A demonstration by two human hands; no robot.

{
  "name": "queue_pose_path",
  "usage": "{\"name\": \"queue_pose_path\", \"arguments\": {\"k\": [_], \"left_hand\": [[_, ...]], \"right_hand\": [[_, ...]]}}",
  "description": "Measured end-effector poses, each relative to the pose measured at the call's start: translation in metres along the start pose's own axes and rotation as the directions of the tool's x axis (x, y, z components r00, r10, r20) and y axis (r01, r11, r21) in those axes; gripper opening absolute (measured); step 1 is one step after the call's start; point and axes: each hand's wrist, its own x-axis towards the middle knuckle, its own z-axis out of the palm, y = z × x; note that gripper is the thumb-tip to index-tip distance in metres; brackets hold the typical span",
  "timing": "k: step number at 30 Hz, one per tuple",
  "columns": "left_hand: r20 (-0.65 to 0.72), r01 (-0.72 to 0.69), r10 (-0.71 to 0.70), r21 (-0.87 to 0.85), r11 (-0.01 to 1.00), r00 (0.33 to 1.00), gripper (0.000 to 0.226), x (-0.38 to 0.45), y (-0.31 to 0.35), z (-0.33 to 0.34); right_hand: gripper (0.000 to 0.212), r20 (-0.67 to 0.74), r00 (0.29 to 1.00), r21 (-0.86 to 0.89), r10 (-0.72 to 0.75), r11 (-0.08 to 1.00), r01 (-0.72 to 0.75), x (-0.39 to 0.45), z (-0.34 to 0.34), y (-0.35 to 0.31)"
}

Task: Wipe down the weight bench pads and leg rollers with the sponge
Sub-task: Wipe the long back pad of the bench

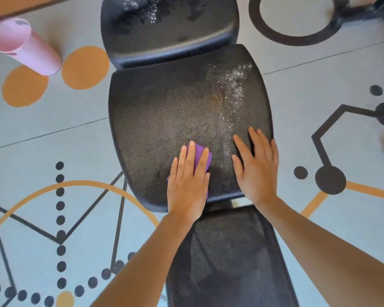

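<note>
Three black bench pads (164,111) in row; one purple sponge (201,157) on middle pad; two hands on same pad; one pink cylinder (27,46) on floor left of pads.

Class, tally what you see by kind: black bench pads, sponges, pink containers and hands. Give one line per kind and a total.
Black bench pads: 3 (far pad, middle pad, near pad)
Purple sponge: 1
Pink container: 1
Hands: 2 (left hand, right hand)
Total: 7
</note>
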Motion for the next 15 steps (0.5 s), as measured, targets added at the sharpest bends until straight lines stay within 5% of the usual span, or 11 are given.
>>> {"name": "queue_pose_path", "arguments": {"k": [7, 12, 15], "left_hand": [[-0.036, 0.076, -0.079, -0.068, 0.995, 0.996, 0.054, 0.083, 0.006, -0.012], [-0.029, -0.007, 0.003, -0.136, 0.991, 1.0, 0.058, 0.075, -0.007, -0.024], [-0.056, 0.059, -0.067, -0.141, 0.988, 0.996, 0.055, 0.067, -0.032, -0.032]], "right_hand": [[0.041, 0.005, 1.0, -0.006, 0.004, 1.0, -0.004, 0.0, 0.0, 0.0], [0.041, 0.025, 1.0, -0.009, 0.005, 1.0, -0.005, 0.001, -0.001, -0.001], [0.041, 0.018, 0.998, -0.01, 0.062, 0.998, -0.062, 0.006, -0.005, -0.012]]}}
